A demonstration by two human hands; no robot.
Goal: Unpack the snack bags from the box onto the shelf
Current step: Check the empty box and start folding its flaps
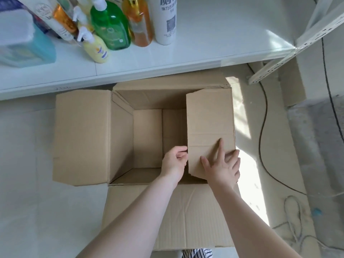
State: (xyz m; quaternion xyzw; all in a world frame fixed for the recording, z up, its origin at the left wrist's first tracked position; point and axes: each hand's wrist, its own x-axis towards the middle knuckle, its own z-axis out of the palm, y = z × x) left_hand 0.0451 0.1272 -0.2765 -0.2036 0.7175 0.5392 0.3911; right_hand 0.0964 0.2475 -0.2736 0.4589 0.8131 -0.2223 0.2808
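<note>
A pale floor (24,164) fills my view, sunlit at the right, with a white shelf (204,58) running across the top of the frame. On that shelf I see a green pump bottle (109,25), an amber bottle (139,23), a tall white bottle (165,21), a small yellow bottle (96,49) and a pale blue container (28,45), all crowded at its left end; the right stretch of the board is bare white. The cardboard box (145,138) sits on the floor just in front of the shelf, its left flap (81,136) laid out flat, its near flap (167,216) folded down toward me, and its right flap (210,131) tipped inward over the opening. I can see straight down to the box's brown bottom, and no snack bags show anywhere in my view, in the box or on the shelf. My left hand (175,162) curls its fingers round the inner edge of the right flap, gripping it. My right hand (223,164) lies flat on top of the same flap with fingers spread, pressing on the cardboard. A black cable (262,127) snakes over the floor to the right of the box.
</note>
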